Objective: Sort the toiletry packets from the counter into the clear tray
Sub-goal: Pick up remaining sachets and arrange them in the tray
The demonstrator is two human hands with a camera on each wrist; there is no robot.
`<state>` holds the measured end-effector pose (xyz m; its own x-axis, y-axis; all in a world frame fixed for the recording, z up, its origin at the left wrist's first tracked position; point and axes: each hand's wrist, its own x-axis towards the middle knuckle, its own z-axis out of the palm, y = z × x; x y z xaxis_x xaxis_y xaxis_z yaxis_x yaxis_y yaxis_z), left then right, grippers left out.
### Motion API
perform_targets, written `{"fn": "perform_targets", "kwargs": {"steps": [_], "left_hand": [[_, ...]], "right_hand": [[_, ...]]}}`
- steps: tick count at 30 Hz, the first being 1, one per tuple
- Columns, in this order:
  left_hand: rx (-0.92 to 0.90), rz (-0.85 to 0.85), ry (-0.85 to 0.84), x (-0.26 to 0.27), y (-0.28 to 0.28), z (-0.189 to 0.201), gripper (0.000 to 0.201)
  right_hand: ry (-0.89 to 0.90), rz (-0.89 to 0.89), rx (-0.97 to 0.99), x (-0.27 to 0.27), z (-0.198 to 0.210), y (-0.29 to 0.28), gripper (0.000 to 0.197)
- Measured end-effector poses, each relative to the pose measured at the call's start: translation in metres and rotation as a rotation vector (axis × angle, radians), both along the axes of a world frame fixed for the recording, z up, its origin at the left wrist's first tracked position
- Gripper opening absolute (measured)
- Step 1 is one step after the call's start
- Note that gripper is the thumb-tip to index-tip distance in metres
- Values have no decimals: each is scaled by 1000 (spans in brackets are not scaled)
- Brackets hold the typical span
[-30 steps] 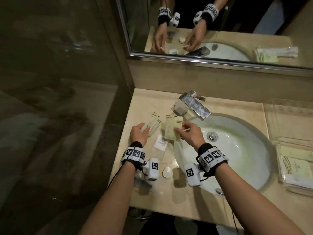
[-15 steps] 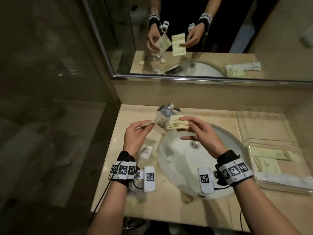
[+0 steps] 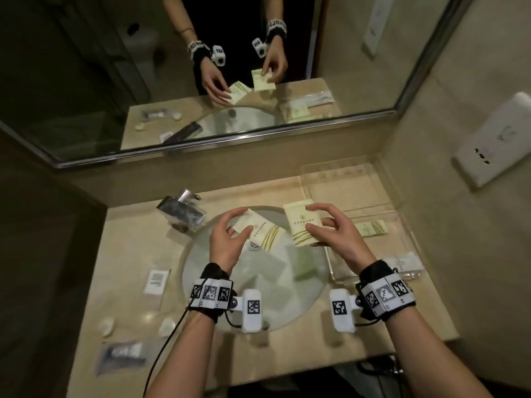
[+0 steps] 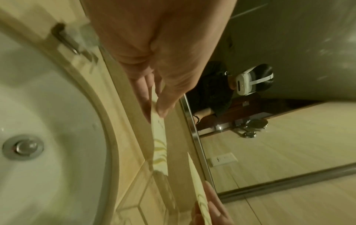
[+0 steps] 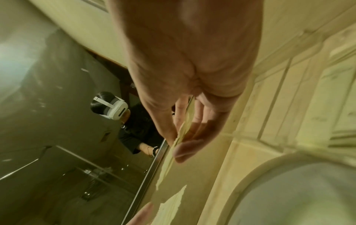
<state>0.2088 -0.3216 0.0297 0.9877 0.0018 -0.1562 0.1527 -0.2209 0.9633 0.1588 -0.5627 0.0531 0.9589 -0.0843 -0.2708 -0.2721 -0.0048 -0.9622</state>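
Note:
My left hand (image 3: 242,222) pinches a cream packet with green stripes (image 3: 263,232) above the sink basin (image 3: 218,282). My right hand (image 3: 311,221) pinches a second cream packet (image 3: 301,222) over the basin's right side, next to the clear tray (image 3: 344,185). Both packets are held flat in the air, close together without touching. The left wrist view shows the left hand (image 4: 156,111) gripping its packet (image 4: 159,137) edge-on. In the right wrist view the right hand (image 5: 177,144) holds its packet (image 5: 183,130) the same way. The tray's near compartment holds a green-striped packet (image 3: 373,228).
A chrome faucet (image 3: 182,211) stands at the back left of the basin. On the counter to the left lie a labelled clear sachet (image 3: 156,281), two small round soaps (image 3: 107,326), and a dark packet (image 3: 123,354). A mirror (image 3: 201,67) and wall close the back.
Both hands picked a packet off the counter by the faucet, lifted it, and carried it right over the basin toward the tray.

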Motion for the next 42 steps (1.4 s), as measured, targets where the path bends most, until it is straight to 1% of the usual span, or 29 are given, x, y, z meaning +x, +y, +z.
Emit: {"fn": "perform_targets", "kwargs": {"steps": [3,5,7,9,11,13,15,16,18,19,21,23,25,27,29,31,32,33,35,37,38,40,42], "left_hand": [[-25,4,46,0,-43,-11,39],[-94,25,134,-1,-69,-18,41],[-147,49,233,-4,-92,-27,43],[-182,68,305,-5,-114,-34,43],[-183,64,353,-4,-132,-41,39],[-159,32,364,-4,-146,-46,33],[-110,6,358,-2,-156,-50,31],[-82,-6,353,-2,-160,-51,32],[-20,-37,346,1,-164,-57,32],[17,-54,345,2,-165,-60,32],[54,-77,342,4,-166,-65,32],[33,-75,361,5,-164,-68,31],[4,-59,379,6,-159,-71,32],[-2,-46,383,7,-153,-75,30],[-2,-41,379,10,-147,-77,27],[-4,-42,378,12,-141,-77,27],[-4,-44,376,12,-139,-77,27],[-8,-47,377,12,-136,-78,27],[-17,-53,377,13,-132,-79,26],[-28,-53,381,13,-130,-79,25],[-32,-53,382,14,-129,-79,25],[-32,-55,383,14,-128,-81,27],[-38,-56,386,14,-129,-82,27]], "right_hand": [[42,-52,-41,-5,-15,-45,55],[113,-101,-73,-7,-27,-72,65],[186,-126,-80,-11,-36,-94,71],[223,-127,-74,-14,-41,-113,65],[247,-151,-79,-17,-47,-128,49],[272,-220,-56,-20,-55,-140,36],[289,-308,-11,-22,-61,-150,28],[290,-344,-3,-23,-62,-153,28],[297,-396,-20,-24,-70,-159,36],[303,-405,-40,-23,-75,-159,41],[327,-385,-105,-20,-89,-156,45],[351,-364,-127,-13,-106,-150,39],[381,-364,-159,-5,-110,-138,24],[430,-374,-189,2,-114,-129,22],[468,-384,-176,8,-120,-122,19],[523,-405,-148,12,-129,-118,43],[542,-422,-154,13,-131,-116,49],[552,-442,-162,14,-132,-115,49],[580,-474,-178,16,-133,-114,44],[611,-469,-211,19,-130,-113,42],[624,-454,-234,20,-130,-113,37],[650,-421,-291,22,-128,-112,20],[672,-409,-325,22,-130,-112,10]]}}
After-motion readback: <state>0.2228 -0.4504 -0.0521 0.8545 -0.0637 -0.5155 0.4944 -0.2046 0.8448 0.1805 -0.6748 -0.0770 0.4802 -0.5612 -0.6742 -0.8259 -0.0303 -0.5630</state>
